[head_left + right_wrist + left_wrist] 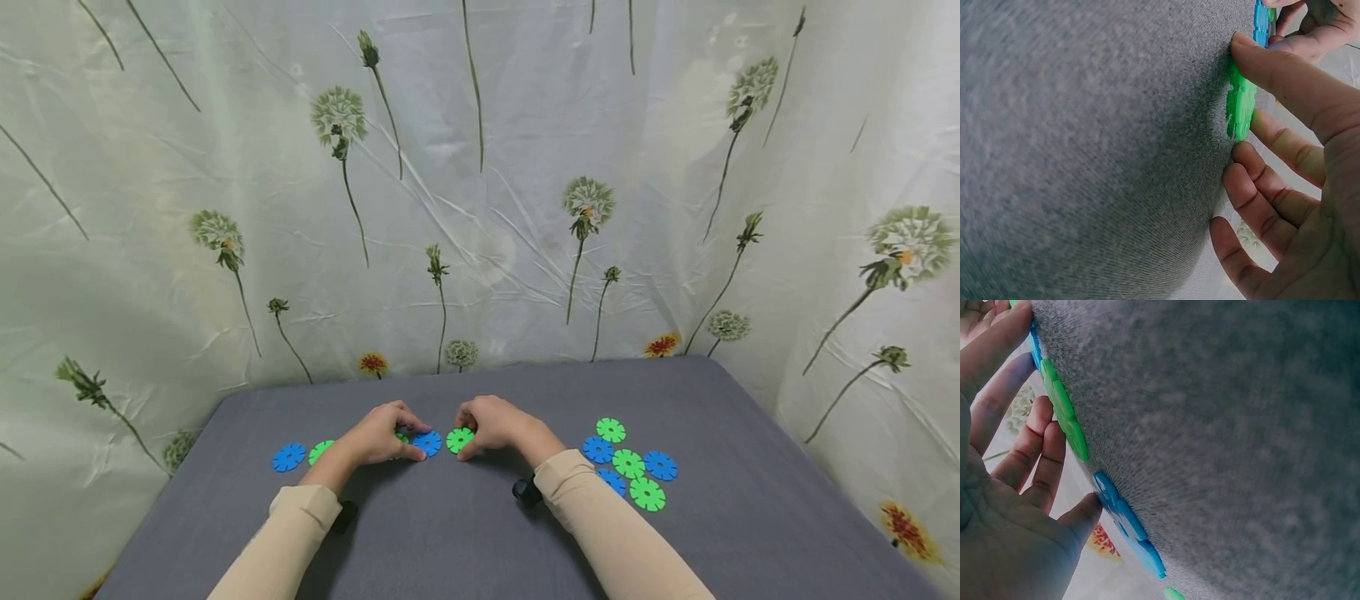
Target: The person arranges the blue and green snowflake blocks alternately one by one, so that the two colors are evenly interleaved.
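Observation:
Flat notched plastic discs lie in a row on the grey cloth in the head view. My left hand [377, 437] pinches the edges of a blue disc [428, 443] between thumb and index finger. Just to its right, my right hand [497, 422] holds a green disc [460, 440] by its rim, thumb on the near side. A narrow gap separates these two discs. Under the left hand lies another green disc [1065, 411], and beyond it a blue disc [1129, 525] that the hand hides from the head view. A green disc [320, 452] and a blue disc [288, 457] continue the row leftward.
To the right of my right forearm lies a loose group of green discs [628, 463] and blue discs [661, 466], some touching or overlapping. The grey-covered table [450, 533] ends at a pale floral curtain [495, 208] behind and along the sides.

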Demonstrator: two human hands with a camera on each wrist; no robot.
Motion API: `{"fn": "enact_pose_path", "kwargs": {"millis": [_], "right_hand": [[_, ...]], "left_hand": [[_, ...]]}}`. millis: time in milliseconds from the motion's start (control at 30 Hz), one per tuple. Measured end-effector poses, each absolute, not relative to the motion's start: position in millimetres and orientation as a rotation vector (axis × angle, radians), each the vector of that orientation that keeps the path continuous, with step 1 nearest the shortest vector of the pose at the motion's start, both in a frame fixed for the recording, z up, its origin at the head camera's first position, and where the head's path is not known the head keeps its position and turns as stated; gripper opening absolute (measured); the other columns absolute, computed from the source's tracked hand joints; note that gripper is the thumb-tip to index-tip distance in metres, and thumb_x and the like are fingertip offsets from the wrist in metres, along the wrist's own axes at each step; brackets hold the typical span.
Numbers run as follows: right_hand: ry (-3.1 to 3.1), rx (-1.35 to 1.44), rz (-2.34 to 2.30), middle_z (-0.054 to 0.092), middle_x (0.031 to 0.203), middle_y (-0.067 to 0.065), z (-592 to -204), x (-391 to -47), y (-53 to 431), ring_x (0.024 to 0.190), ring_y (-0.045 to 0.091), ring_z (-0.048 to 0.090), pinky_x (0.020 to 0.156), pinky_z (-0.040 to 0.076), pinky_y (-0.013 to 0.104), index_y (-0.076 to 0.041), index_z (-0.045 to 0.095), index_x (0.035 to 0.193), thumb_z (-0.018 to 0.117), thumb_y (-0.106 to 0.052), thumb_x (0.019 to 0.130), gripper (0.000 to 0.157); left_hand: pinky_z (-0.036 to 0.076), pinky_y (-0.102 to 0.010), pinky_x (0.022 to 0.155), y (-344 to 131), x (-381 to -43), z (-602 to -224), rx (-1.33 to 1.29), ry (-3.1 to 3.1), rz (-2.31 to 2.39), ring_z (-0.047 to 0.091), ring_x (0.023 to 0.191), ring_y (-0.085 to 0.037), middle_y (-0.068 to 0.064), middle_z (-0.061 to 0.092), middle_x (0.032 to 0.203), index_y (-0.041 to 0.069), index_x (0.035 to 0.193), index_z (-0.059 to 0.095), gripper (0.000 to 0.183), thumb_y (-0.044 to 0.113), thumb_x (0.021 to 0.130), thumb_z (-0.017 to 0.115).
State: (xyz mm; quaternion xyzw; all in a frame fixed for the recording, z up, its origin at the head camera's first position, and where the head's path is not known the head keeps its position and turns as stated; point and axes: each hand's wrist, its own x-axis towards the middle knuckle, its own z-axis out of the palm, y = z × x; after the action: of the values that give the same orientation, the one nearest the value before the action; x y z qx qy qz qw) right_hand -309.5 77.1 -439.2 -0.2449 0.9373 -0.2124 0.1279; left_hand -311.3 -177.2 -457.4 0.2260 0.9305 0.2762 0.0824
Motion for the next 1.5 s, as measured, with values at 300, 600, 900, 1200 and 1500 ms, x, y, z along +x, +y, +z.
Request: {"fn": "enact_pose_path", "kwargs": {"millis": [300,600,900,1200,1500], "right_hand": [[2.709,-0.731,-0.617,0.070,0.107,0.003,-440.6,-309.8,76.1,0.095,0.016,0.065,0.086,0.057,0.035,-0.018,0.073,0.114,0.094,-0.031,0.086,0.037],[2.708,-0.725,-0.614,0.069,0.107,0.002,-441.4,-311.0,76.2,0.095,0.015,0.064,0.086,0.056,0.035,-0.018,0.072,0.115,0.094,-0.031,0.086,0.038],[2.705,-0.723,-0.624,0.069,0.106,0.002,-440.5,-311.2,76.4,0.093,0.014,0.063,0.085,0.055,0.034,-0.018,0.072,0.115,0.093,-0.030,0.086,0.038],[2.702,-0.722,-0.625,0.069,0.107,0.002,-440.0,-310.9,76.9,0.095,0.015,0.064,0.087,0.056,0.035,-0.018,0.072,0.115,0.093,-0.030,0.087,0.037],[2.699,-0.721,-0.636,0.069,0.107,0.002,-441.4,-311.0,77.8,0.094,0.014,0.063,0.085,0.055,0.035,-0.019,0.071,0.115,0.093,-0.030,0.086,0.038]], "left_hand": [[0.055,-0.045,0.094,-176.8,-310.5,-457.3,0.676,2.776,0.831,0.062,0.102,-0.016,0.002,0.067,0.112,0.021,0.117,0.085,0.035,0.025,0.083,0.095],[0.055,-0.046,0.094,-176.9,-310.2,-455.7,0.670,2.778,0.822,0.062,0.103,-0.016,0.002,0.067,0.112,0.021,0.117,0.085,0.035,0.025,0.083,0.095],[0.055,-0.047,0.095,-175.7,-310.5,-455.2,0.690,2.770,0.821,0.064,0.104,-0.019,0.001,0.068,0.113,0.020,0.117,0.085,0.036,0.026,0.084,0.095],[0.056,-0.049,0.096,-175.6,-309.3,-454.9,0.692,2.763,0.838,0.064,0.104,-0.019,0.000,0.068,0.113,0.020,0.116,0.085,0.035,0.025,0.082,0.096],[0.056,-0.049,0.098,-175.5,-310.9,-455.7,0.675,2.772,0.821,0.064,0.106,-0.019,0.001,0.068,0.115,0.020,0.117,0.084,0.035,0.025,0.084,0.095]]}}
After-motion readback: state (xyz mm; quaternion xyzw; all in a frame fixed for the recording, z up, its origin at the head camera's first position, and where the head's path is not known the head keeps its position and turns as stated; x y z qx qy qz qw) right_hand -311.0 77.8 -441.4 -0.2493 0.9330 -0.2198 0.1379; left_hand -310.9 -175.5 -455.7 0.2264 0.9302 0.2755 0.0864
